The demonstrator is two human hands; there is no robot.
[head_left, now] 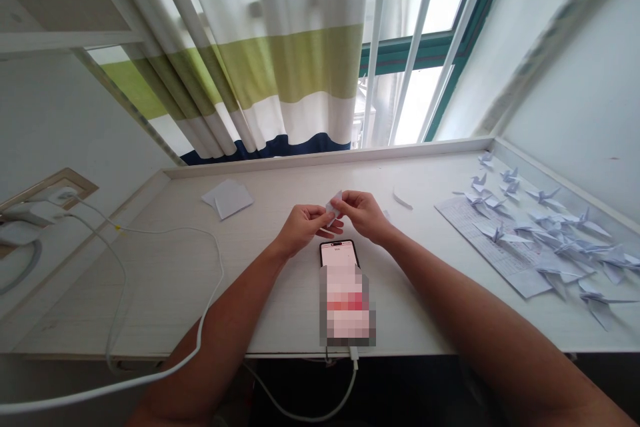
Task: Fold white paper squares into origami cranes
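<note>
My left hand [303, 226] and my right hand [364, 212] meet above the middle of the white desk [165, 280]. Both pinch a small folded piece of white paper [333, 206] between their fingertips. A smartphone [345, 294] lies flat on the desk just below my hands, its screen lit. A white cable [310, 414] plugs into its near end.
Several folded white paper cranes [550, 234] are spread over the right side of the desk, some on a printed sheet [495, 250]. Square paper sheets [227, 198] lie at the back left and a paper scrap [402, 199] at the back. A charger [30, 214] sits in a wall socket at left.
</note>
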